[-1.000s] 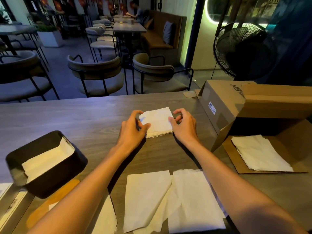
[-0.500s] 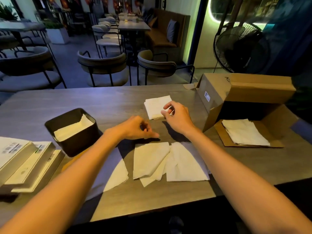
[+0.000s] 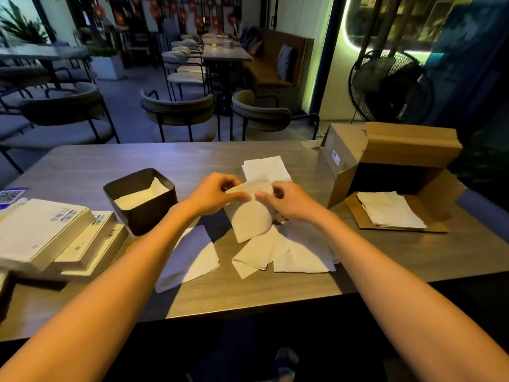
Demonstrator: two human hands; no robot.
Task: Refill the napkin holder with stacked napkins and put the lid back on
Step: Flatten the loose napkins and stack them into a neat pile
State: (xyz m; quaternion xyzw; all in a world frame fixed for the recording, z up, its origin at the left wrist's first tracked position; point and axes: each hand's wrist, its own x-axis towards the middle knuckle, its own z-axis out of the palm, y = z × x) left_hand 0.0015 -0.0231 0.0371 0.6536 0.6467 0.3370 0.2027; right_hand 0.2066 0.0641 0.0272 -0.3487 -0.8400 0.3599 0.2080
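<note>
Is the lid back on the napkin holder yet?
No, the napkin holder stands open-topped with napkins showing inside, while both hands hold a napkin beside it.

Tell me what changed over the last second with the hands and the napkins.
Both hands left the folded stack and came back toward the body. The left hand and right hand now hold one napkin, lifted off the loose napkins. The napkin holder and cardboard box stayed put.

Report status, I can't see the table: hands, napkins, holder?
Left hand and right hand pinch one napkin, lifted. Holder open, part filled, no lid on. Folded stack behind hands. Nothing blocks the holder.
</note>
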